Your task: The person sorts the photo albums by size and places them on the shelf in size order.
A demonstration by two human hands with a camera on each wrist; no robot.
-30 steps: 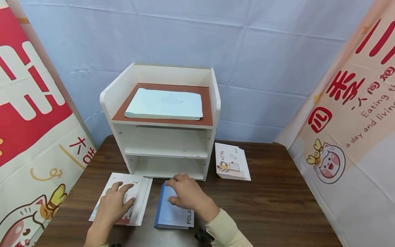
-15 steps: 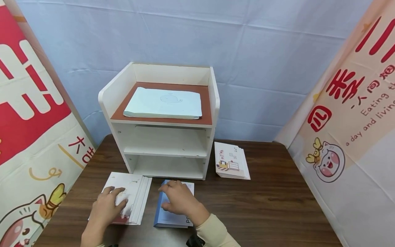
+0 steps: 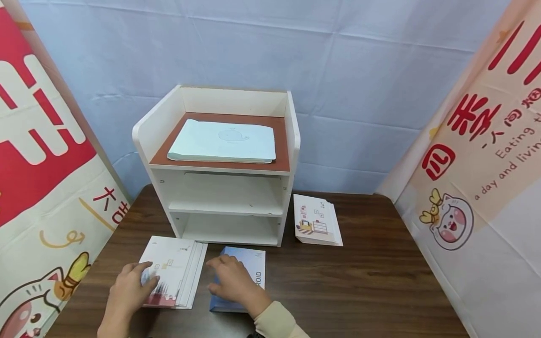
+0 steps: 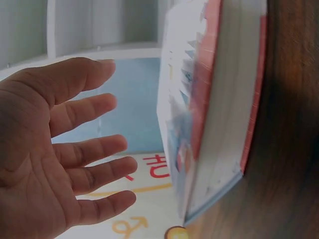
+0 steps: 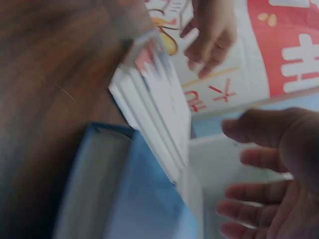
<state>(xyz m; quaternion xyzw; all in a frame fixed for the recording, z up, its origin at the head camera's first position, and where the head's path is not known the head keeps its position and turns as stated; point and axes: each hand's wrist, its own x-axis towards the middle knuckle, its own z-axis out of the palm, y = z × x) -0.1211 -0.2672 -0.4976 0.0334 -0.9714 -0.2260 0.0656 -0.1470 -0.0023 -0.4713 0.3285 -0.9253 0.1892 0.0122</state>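
Note:
My left hand (image 3: 128,290), fingers apart, hovers over the left edge of a white book (image 3: 173,253) with a red lower band. More white books lie under it. In the left wrist view, a gap shows between the left hand (image 4: 75,144) and the book (image 4: 199,99). My right hand (image 3: 234,282) is above a thick blue book (image 3: 252,259) with dark lettering, hiding part of its cover. The right wrist view has the right hand (image 5: 279,174) with spread fingers, holding nothing, apart from the blue book (image 5: 149,199).
Behind the books stands a white shelf unit (image 3: 226,210). On its brown top lies a pad (image 3: 228,142) with a whale drawing. Right of the unit is another book stack (image 3: 316,220) on the dark wooden table (image 3: 359,286). Printed cloths hang at both sides.
Both hands have moved left. My left hand uncovers more of the white book; the right hand uncovers the blue book's right side. The books stay in place.

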